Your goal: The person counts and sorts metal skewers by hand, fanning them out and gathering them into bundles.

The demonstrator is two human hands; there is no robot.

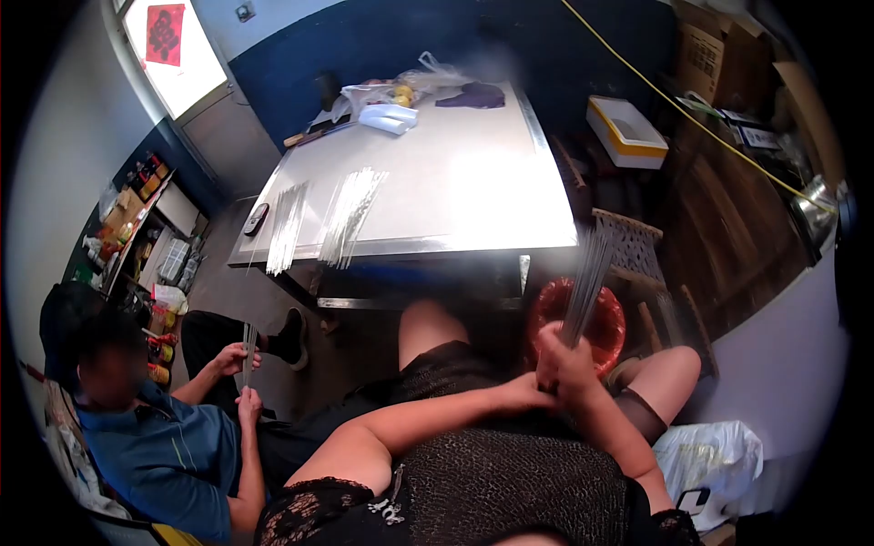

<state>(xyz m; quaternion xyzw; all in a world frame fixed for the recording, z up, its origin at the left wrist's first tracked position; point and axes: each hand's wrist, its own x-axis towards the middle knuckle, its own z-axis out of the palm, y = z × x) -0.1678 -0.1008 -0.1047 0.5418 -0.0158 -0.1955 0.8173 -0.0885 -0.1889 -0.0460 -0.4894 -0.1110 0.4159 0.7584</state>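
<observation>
My right hand (pixel 574 371) is closed around a bundle of thin metal skewers (pixel 587 291), which point up and away from me. Just below it, my left hand (pixel 525 393) meets the lower end of the same bundle; its fingers are partly hidden behind the right hand. Behind the bundle, on the floor side, stands a red shiny bucket (pixel 539 318). Two more spreads of silver skewers lie on the table: one bundle (pixel 289 227) at the left, another bundle (pixel 353 218) beside it, both along the near edge.
A white-topped table (pixel 437 173) carries a remote (pixel 257 218), plastic bags (pixel 387 118) and a purple cloth (pixel 471 96). At left a seated co-worker (pixel 173 455) holds a few skewers (pixel 248 353). A white plastic sack (pixel 710 464) is at right, near a woven stool (pixel 628 246).
</observation>
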